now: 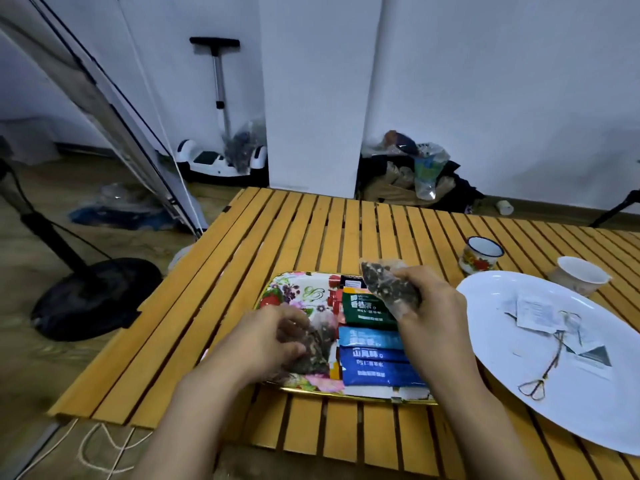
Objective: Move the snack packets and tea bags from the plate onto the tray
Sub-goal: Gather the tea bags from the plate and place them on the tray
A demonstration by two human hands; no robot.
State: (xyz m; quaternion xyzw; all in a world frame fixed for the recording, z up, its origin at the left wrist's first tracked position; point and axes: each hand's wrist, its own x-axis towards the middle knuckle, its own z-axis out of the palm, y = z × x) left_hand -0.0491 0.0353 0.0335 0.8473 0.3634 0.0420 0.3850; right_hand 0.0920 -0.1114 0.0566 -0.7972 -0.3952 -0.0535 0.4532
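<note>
The right hand point(433, 306) is hanging above the right end of the tray point(294, 289), its fingers pinched together on a clear tea bag point(388, 289) full of dark leaf, which is tilting up and away from the palm and touching nothing below. The left hand point(273, 341) is lying low over the tray's left half, fingers curled around a second clear tea bag point(317, 348) that is resting on the flowered tray floor; a firm grip or just a touch, that cannot be told from here. Between the two hands the snack packets are sitting side by side on the tray: a green packet point(367, 308) farthest from the person, a light blue packet point(370, 337) next, and a dark blue packet point(379, 367) nearest, with red and orange edges showing beneath them. Just beside the tray on the right, the white plate point(502, 358) is holding flat white tea bags point(536, 311) with their strings point(550, 362) trailing toward the near rim, well apart from either hand. Beyond the plate a flowered enamel mug point(479, 254) and a paper cup point(578, 275) are standing upright on the slatted yellow surface point(311, 223).
</note>
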